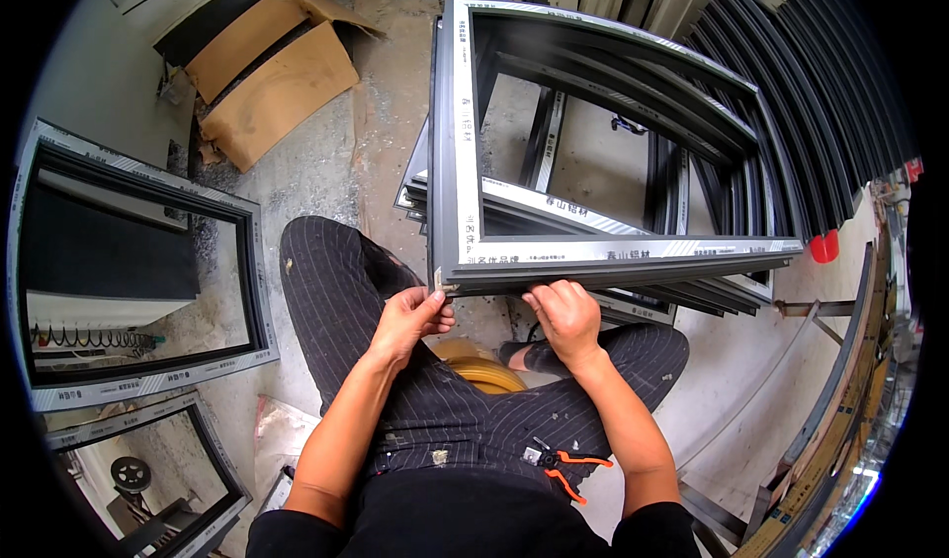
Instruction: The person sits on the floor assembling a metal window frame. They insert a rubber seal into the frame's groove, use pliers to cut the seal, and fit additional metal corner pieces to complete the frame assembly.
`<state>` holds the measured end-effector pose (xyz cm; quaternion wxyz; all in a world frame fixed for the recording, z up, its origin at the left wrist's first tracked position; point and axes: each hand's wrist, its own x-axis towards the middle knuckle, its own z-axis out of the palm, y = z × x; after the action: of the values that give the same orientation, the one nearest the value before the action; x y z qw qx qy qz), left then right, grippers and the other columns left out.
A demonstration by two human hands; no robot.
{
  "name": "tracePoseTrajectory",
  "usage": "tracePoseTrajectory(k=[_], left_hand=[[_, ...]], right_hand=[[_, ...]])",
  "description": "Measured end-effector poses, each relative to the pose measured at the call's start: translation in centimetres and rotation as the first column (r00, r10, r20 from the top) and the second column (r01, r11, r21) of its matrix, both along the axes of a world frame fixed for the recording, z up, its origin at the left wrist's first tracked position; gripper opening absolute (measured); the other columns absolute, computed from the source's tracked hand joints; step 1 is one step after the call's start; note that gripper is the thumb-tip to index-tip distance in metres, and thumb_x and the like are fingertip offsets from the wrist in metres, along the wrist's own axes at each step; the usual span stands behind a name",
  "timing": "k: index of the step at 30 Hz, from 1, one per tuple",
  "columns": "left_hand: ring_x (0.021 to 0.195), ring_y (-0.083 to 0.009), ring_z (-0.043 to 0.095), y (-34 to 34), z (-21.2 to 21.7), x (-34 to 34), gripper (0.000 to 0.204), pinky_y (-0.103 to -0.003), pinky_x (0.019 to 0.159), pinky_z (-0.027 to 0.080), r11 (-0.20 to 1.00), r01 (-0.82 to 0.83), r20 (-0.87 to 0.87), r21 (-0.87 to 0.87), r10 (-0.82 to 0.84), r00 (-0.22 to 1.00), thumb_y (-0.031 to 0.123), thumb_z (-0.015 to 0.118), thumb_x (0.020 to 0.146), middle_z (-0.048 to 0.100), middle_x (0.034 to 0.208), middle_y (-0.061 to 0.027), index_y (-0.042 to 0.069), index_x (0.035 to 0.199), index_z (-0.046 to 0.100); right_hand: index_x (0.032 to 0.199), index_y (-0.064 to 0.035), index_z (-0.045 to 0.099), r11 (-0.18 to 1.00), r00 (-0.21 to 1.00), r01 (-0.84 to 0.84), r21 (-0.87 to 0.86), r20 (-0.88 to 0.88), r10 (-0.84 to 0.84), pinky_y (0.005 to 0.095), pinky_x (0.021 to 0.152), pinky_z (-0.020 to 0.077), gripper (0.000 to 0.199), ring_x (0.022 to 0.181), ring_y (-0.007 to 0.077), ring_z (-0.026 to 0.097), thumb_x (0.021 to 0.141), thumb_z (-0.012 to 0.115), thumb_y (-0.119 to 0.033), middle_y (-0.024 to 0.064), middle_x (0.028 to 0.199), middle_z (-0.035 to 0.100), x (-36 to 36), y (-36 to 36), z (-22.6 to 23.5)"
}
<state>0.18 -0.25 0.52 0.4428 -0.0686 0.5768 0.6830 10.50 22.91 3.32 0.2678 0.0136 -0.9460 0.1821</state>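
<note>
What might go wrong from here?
The top frame sits over frames stacked askew beneath it, so a push might shift it. The left hand is at its near corner, where such a shift might pinch it. The orange-handled pliers on the lap could slip off.

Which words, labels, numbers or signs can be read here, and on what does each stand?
Top frame: large dark characters on pale film, legible, but not copied out here.
Same film: finer print, too small to read.
Left frame: dark print, too small to read surely.
</note>
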Motion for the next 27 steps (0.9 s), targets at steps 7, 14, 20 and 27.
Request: tracePoseTrajectory(k=[7, 14, 20, 27], left_hand=[[0.074, -0.0136, 0.064, -0.3, -0.7, 0.2, 0.019, -0.026, 0.072, 0.055, 1.000, -0.016, -0.036, 0.020, 0.017, 0.999, 0.016, 0.060, 0.094, 0.065, 0.085, -0.0077, -0.002, 0.100, 0.061], [0.073, -0.0124, 0.063, 0.1, -0.6, 0.8, 0.020, -0.025, 0.070, 0.055, 0.999, -0.045, -0.027, 0.011, 0.045, 0.999, 0.019, 0.059, 0.095, 0.064, 0.082, -0.0058, -0.001, 0.096, 0.061], [0.066, -0.0117, 0.061, 0.0, 0.3, 0.2, 0.027, -0.024, 0.064, 0.053, 0.999, -0.010, 0.009, -0.032, 0.011, 1.000, 0.025, 0.059, 0.095, 0.062, 0.076, -0.0042, -0.001, 0.093, 0.061], [0.065, -0.0108, 0.060, 0.0, -0.1, 0.2, 0.026, -0.023, 0.063, 0.052, 1.000, -0.009, 0.022, -0.014, 0.010, 1.000, 0.026, 0.058, 0.096, 0.061, 0.074, -0.0020, 0.001, 0.093, 0.061]], right_hand=[[0.077, -0.0091, 0.060, 1.000, 0.999, 0.002, -0.013, -0.033, -0.002, 0.0327, 0.052, 0.0448, 0.016, 0.060, 0.0220, 0.053, 0.071, 0.074, -0.011, 0.0038, 0.065, 0.050, -0.4, 0.0, 0.1], [0.078, -0.0104, 0.061, 1.000, 1.000, -0.007, 0.008, 0.002, 0.007, 0.0326, 0.052, 0.0447, 0.015, 0.060, 0.0215, 0.053, 0.070, 0.074, -0.012, 0.0032, 0.066, 0.050, 0.2, 0.2, -0.8], [0.079, -0.0111, 0.062, 1.000, 1.000, 0.005, 0.022, -0.001, -0.005, 0.0327, 0.051, 0.0445, 0.015, 0.059, 0.0214, 0.052, 0.070, 0.074, -0.013, 0.0031, 0.066, 0.050, 0.2, 0.4, -1.3], [0.081, -0.0099, 0.063, 1.000, 1.000, 0.010, 0.006, 0.020, -0.010, 0.0336, 0.053, 0.0450, 0.016, 0.061, 0.0228, 0.054, 0.070, 0.075, -0.012, 0.0042, 0.069, 0.053, 0.3, 0.3, -1.0]])
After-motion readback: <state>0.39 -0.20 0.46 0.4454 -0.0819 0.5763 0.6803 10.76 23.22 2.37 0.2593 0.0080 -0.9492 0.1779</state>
